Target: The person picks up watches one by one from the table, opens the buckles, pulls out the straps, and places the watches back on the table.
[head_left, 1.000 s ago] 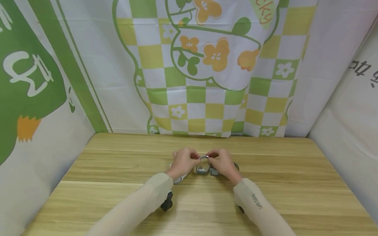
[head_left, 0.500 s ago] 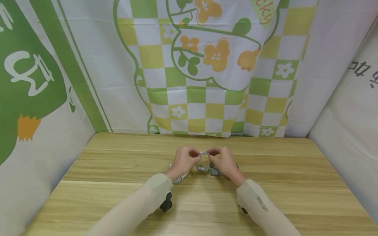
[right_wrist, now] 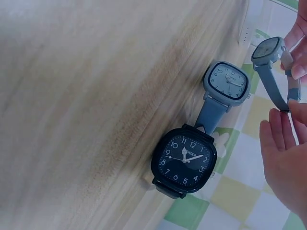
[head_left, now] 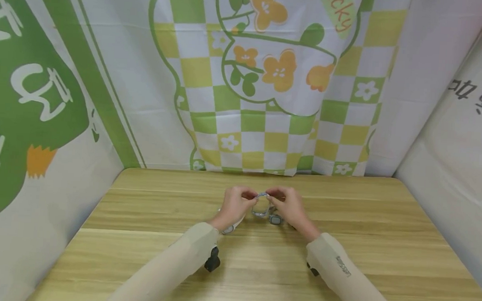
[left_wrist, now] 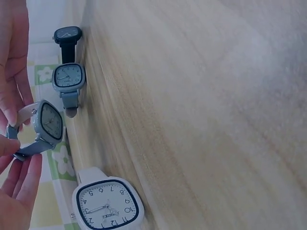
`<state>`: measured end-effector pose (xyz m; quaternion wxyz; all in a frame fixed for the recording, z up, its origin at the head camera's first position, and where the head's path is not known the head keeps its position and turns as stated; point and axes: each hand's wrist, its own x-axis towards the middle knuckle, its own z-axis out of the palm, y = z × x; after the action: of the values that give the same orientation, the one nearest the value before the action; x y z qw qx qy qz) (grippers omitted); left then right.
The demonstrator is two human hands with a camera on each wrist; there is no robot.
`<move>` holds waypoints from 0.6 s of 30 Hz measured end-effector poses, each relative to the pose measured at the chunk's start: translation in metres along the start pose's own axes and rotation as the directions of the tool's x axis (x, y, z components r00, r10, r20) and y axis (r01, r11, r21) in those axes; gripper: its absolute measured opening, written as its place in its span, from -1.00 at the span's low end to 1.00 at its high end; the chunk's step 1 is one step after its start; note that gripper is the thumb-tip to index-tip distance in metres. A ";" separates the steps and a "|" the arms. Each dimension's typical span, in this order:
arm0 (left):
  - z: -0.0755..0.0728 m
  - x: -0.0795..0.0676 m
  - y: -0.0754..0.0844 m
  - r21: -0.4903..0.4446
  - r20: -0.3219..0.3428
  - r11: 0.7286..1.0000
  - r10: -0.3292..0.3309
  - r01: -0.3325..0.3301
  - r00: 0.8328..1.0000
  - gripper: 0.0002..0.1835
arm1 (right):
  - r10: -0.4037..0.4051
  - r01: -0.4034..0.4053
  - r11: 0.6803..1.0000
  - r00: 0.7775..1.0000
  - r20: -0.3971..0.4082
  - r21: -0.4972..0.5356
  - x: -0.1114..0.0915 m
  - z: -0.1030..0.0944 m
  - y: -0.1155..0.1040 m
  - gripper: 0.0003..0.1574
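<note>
Between my two hands a grey-blue wristwatch [head_left: 259, 214] is held up with its strap bent into a loop, its square dial on the side nearer to me. My left hand [head_left: 233, 206] pinches one strap end, and my right hand [head_left: 291, 211] pinches the other, where the ends meet at the buckle. Below my right hand lies a second grey-blue watch [right_wrist: 226, 82], with a black watch [right_wrist: 184, 160] beside it, mostly hidden by that hand in the head view. A white watch [left_wrist: 108, 203] lies by my left wrist.
All this happens over a wooden table [head_left: 258, 271], toward its back edge. A printed green and yellow checked cloth [head_left: 262, 142] hangs behind it, with white printed sheets at both sides. A black device [head_left: 212, 260] is strapped under my left sleeve.
Both hands have lifted slightly with the held watch, and its dial has tilted away from the head view. My right forearm has shifted a little to the right. The other watches stay put.
</note>
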<state>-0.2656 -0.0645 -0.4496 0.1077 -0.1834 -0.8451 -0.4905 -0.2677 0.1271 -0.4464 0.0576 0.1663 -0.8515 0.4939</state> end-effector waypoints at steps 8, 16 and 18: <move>-0.001 -0.005 0.000 -0.019 0.023 1.000 0.006 -0.006 1.000 -0.95 | 0.004 -0.004 1.000 1.000 0.013 -0.013 -0.004 -0.002 0.000 -0.77; -0.003 -0.009 0.000 -0.067 0.058 0.997 -0.023 0.027 0.998 -0.93 | -0.021 0.021 1.000 1.000 0.014 0.020 -0.007 -0.004 -0.001 -0.81; -0.004 -0.010 0.000 -0.075 0.071 0.997 -0.030 0.035 0.997 -0.92 | -0.028 0.028 0.999 0.999 0.017 0.042 -0.009 -0.004 -0.001 -0.82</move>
<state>-0.2564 -0.0702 -0.4516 0.0629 -0.1907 -0.8319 -0.5173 -0.2595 0.1325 -0.4460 0.0534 0.1838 -0.8391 0.5092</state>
